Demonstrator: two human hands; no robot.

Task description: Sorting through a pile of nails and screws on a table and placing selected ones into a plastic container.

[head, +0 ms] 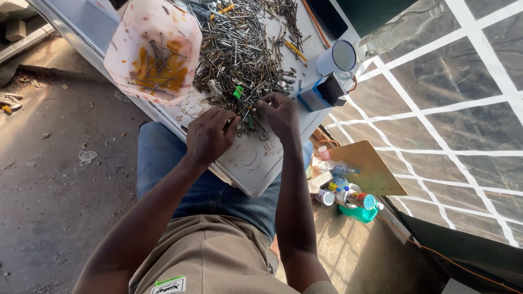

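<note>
A big heap of metal screws and nails covers a white table top. My left hand rests at the near edge of the heap, fingers curled, pinching a small dark metal piece. My right hand sits beside it, fingertips bent down into the screws; what it grips is hidden. A small green piece lies in the heap just above my hands. A stained white plastic container with several nails inside stands to the left of the heap.
A white enamel mug, a blue-and-black box and a dark phone lie at the table's right. Bottles and cans and a wooden board sit on the floor below. Dirt floor stretches left.
</note>
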